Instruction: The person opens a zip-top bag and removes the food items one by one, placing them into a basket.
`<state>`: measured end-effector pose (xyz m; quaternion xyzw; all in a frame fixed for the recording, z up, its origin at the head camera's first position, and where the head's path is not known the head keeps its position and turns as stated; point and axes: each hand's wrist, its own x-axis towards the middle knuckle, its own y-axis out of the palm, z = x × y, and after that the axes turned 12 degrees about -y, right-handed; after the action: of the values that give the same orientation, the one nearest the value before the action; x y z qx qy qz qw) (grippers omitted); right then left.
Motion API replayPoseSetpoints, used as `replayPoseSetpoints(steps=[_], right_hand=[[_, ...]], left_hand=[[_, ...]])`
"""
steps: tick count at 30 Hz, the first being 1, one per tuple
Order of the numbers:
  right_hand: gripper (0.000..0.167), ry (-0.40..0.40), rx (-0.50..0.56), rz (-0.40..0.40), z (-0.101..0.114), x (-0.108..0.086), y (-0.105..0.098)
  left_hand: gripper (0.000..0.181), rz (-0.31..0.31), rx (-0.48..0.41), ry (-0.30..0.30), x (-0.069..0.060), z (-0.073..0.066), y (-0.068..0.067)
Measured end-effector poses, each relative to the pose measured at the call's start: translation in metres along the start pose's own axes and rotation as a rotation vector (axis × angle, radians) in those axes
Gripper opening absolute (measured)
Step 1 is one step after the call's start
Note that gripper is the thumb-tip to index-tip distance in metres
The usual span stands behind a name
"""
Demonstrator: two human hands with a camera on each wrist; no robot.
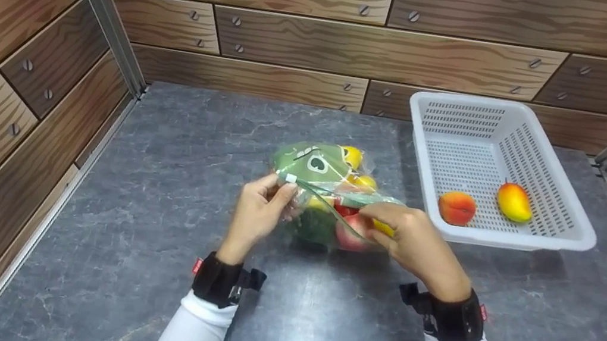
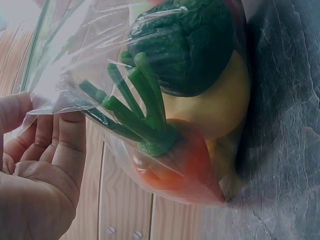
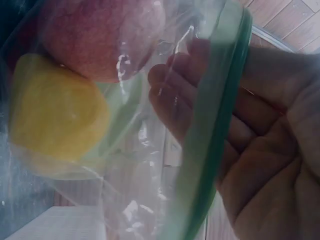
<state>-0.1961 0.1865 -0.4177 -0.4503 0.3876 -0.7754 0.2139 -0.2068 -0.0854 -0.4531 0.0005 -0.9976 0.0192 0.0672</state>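
**Left hand (image 1: 258, 211) pinching, right hand (image 1: 419, 243) spread at the mouth of a clear bag (image 1: 296, 160)**

Hands sit at opposite ends of the bag's opening, near the middle of the table (image 1: 144, 267). The left hand grips the film between thumb and fingers, just beside a white slider (image 1: 291, 179). The right hand has its thumb and fingers apart; its loosely bent fingers show through the plastic, with the green zip strip (image 3: 230, 100) crossing in front of them.

Packed inside the bag are an orange-red vegetable (image 2: 180, 160) with green stalks, a dark green vegetable (image 2: 185, 50), a pinkish-red fruit (image 3: 105, 40) and several yellow pieces, one yellow fruit (image 3: 57, 107) lying right against the pinkish-red one. A green print with a cartoon eye covers part of the bag's far side.

To the right, apart from the bag, stands a white perforated basket (image 1: 516, 239). An orange peach (image 1: 456, 208) lies in its near left corner, and a red-and-yellow mango (image 1: 514, 202) rests farther right, the two not touching. Wood-patterned panels (image 1: 298, 43) enclose the far side and both flanks.
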Motion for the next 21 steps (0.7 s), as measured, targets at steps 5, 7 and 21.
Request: replayPoseSetpoints(steps=[5,7,21], right_hand=[[0.047,0.055,0.014,0.111,-0.002,0.000,0.004],[0.051,0.076,0.025,0.153,-0.002,0.001,0.005],[0.055,0.106,0.004,0.332,-0.004,0.001,0.020]], left_hand=[[0.021,0.007,0.008,0.008,0.000,0.000,0.000],[0.022,0.009,0.014,0.009,0.000,0.001,0.001],[0.023,0.020,0.069,0.041,-0.001,0.003,0.003]])
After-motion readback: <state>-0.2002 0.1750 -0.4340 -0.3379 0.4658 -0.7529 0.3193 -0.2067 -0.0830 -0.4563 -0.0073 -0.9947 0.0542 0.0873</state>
